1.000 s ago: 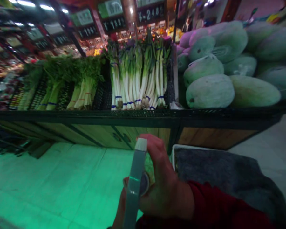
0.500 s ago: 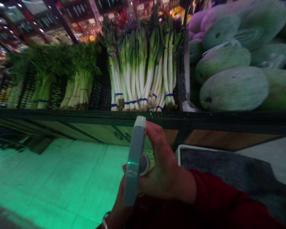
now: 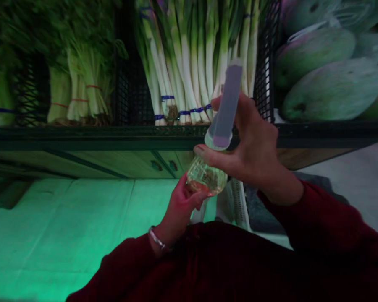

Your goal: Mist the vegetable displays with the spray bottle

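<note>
My left hand (image 3: 184, 203) cups the bottom of a small clear bottle (image 3: 206, 178) of pale yellowish liquid, held tilted in front of me. My right hand (image 3: 248, 147) grips the long grey handle-like top (image 3: 227, 107) that rises from the bottle's neck, thumb along the shoulder of the bottle. Both sleeves are dark red, and a metal bangle (image 3: 156, 239) circles my left wrist. Right behind my hands, bundled green onions (image 3: 189, 63) tied with blue bands stand in a black crate.
A black produce shelf edge (image 3: 82, 136) runs across the view, with wooden panels below. Bundles of leafy greens (image 3: 78, 75) fill the left crates; large pale green melons (image 3: 330, 88) lie at right. A white basket (image 3: 237, 201) with grey cloth sits by my right arm. The floor glows green.
Both hands rose and moved right toward the shelf. The grey top swung upright, and the clear bottle now shows in my left hand. The view moved closer to the green onions.
</note>
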`<state>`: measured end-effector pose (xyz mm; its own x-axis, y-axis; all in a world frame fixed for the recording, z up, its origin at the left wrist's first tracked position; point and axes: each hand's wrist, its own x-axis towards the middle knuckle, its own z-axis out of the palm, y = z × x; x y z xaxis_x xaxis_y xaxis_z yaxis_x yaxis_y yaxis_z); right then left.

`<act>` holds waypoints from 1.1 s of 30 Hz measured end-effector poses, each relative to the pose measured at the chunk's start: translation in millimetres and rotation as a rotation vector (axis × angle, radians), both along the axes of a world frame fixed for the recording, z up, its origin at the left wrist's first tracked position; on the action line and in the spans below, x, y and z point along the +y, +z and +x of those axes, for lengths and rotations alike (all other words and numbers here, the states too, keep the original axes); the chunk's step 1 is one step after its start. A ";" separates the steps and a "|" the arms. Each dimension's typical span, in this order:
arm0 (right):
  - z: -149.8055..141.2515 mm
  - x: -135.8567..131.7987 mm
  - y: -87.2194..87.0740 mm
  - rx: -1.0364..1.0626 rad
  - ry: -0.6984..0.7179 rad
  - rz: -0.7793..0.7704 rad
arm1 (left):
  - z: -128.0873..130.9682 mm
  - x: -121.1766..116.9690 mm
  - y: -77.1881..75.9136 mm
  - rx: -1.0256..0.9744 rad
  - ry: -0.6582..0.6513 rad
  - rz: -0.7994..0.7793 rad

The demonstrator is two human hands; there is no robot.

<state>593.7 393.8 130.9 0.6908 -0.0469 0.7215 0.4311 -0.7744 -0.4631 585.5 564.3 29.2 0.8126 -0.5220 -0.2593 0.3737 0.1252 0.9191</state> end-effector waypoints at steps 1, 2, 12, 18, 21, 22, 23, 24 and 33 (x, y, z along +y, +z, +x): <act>2.2 4.7 0.9 0.021 -0.007 0.016 | 3.7 4.3 0.3 0.005 -0.014 -0.021; 4.1 9.0 1.9 0.044 -0.016 0.031 | 6.7 8.1 0.7 0.009 -0.027 -0.042; 7.2 45.2 25.7 0.039 -0.154 -0.018 | 27.5 27.9 6.8 0.009 -0.108 -0.177; 7.8 51.8 29.5 0.002 -0.098 0.114 | 34.6 27.1 14.2 -0.015 -0.145 -0.201; 8.2 47.5 30.1 -0.025 -0.115 0.130 | 36.4 21.1 17.1 -0.030 -0.152 -0.178; 9.0 45.1 30.2 -0.030 -0.123 0.133 | 37.1 18.7 17.7 -0.036 -0.155 -0.172; 10.3 42.1 30.1 -0.037 -0.129 0.139 | 38.1 16.0 18.2 -0.043 -0.158 -0.169; 12.4 38.6 30.0 -0.041 -0.132 0.149 | 39.2 13.1 18.8 -0.050 -0.165 -0.166; 38.7 -4.3 29.5 -0.031 -0.108 0.130 | 55.5 -17.0 29.1 -0.134 -0.163 -0.051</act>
